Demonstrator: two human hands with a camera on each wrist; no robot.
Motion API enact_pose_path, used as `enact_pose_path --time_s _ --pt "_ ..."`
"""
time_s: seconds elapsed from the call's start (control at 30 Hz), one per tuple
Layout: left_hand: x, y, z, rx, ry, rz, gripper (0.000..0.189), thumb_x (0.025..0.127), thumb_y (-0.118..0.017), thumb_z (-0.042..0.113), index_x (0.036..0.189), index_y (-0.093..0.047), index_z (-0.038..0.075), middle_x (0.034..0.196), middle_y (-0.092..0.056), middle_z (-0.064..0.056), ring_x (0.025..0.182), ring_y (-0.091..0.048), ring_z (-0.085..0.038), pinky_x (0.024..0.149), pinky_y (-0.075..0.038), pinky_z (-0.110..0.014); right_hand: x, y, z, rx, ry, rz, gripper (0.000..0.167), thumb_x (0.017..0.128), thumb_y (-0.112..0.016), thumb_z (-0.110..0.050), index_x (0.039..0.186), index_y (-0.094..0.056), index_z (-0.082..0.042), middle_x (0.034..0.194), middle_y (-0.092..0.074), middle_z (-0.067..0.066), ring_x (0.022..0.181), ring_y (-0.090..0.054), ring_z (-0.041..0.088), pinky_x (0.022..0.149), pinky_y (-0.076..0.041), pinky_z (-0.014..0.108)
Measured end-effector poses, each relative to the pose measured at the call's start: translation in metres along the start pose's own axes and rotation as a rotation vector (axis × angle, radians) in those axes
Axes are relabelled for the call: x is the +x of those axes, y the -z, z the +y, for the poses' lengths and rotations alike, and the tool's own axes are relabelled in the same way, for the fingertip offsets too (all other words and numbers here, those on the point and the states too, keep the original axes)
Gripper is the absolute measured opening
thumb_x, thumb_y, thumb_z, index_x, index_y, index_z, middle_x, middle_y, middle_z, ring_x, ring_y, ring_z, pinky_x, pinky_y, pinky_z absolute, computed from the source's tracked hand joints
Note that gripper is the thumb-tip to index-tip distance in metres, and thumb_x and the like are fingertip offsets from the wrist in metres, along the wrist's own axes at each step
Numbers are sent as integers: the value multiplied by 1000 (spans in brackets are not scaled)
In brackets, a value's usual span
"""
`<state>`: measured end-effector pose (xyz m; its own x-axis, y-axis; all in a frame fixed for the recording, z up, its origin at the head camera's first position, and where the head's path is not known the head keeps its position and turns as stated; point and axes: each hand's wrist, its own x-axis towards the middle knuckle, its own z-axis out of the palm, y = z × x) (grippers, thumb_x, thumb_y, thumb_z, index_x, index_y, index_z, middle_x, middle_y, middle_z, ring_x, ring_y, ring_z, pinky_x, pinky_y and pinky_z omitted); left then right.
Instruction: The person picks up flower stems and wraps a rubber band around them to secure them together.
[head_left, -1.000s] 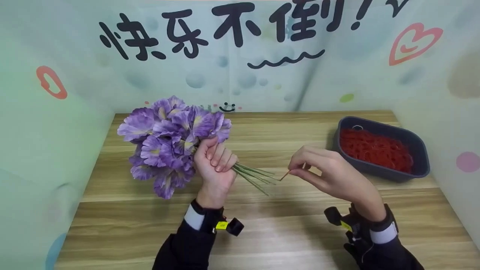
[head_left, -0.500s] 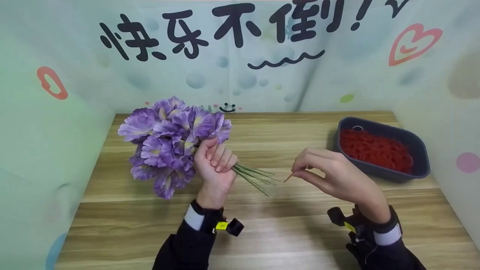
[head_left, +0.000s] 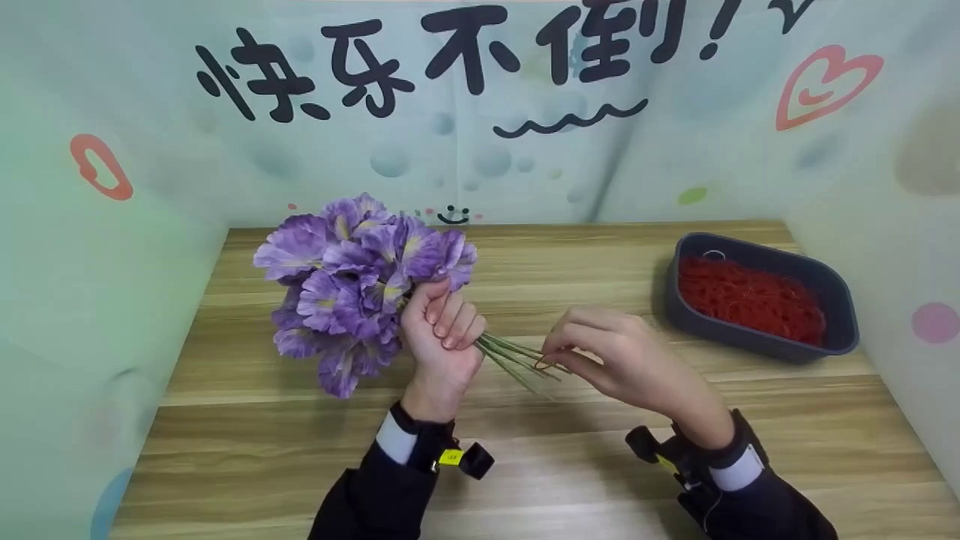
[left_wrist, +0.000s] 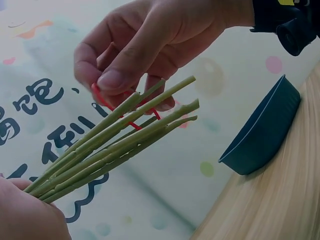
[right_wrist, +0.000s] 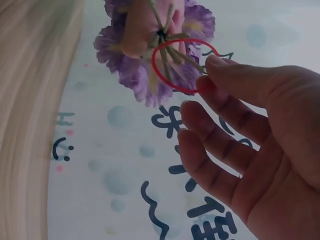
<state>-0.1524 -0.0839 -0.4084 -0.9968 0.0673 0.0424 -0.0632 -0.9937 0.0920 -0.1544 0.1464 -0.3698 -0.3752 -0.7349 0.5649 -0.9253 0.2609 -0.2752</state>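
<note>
- Fingers of the left hand (head_left: pixel 444 352) are clenched round the bunch of green stems (left_wrist: pixel 115 130), just beside the purple flowers (head_left: pixel 334 304).
- The purple flowers spread to the left of that fist, above the wooden table (head_left: pixel 262 457); the stem ends fan out to the right and a little toward the near side.
- Thumb and forefinger of the right hand (head_left: pixel 611 352) pinch a red rubber band (right_wrist: pixel 153 61); the remaining fingers are loosely bent.
- The red rubber band is at the stem ends, between the two hands. Some stems appear to run through its loop, but I cannot tell whether all of them do.
- At the far right of the table stands a dark tub (head_left: pixel 720 330) with a pile of red bands (head_left: pixel 750 304), well apart from the flowers.
- The step in hand looks like getting the loop over the stem ends; it hangs slack, not yet tight round the bunch.
- The next move seems to call for a wider loop, every splayed tip inside it, then a slide left toward a steady left fist. A stray tip could catch or be missed.
</note>
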Motion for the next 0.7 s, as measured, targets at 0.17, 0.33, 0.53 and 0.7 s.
enact_pose_path --time_s 0.17,0.33,0.53,0.7 --pt "-1 0 -4 19 9 13 44 90 -53 8 49 -42 20 38 -40 8 42 -9 -5 42 -9 -17 3 -8 -1 -18 10 39 11 104 -69 -23 98 -76 -16 93 -75 -8 81 -71 4 73 -59 20" --pt "-3 -1 -8 34 28 23 44 91 -52 8 50 -42 20 38 -39 9 42 -10 -5 41 -10 -17 5 -12 -1 -33 11 72 10 103 -71 -22 98 -75 -14 92 -75 -5 79 -71 6 71 -59 20" --pt "-6 -2 -13 63 42 33 44 90 -52 9 49 -43 22 38 -39 10 41 -11 -5 41 -10 -17 5 -16 -1 -34 -2 68 5 99 -75 -17 99 -75 -12 93 -75 -4 80 -72 8 72 -60 20" --pt "-8 -4 -17 81 56 31 46 94 -46 9 50 -43 22 38 -40 10 41 -11 -5 40 -11 -17 5 -17 -2 -39 -19 84 14 90 -83 -5 99 -74 -12 92 -75 -3 80 -72 8 73 -60 19"
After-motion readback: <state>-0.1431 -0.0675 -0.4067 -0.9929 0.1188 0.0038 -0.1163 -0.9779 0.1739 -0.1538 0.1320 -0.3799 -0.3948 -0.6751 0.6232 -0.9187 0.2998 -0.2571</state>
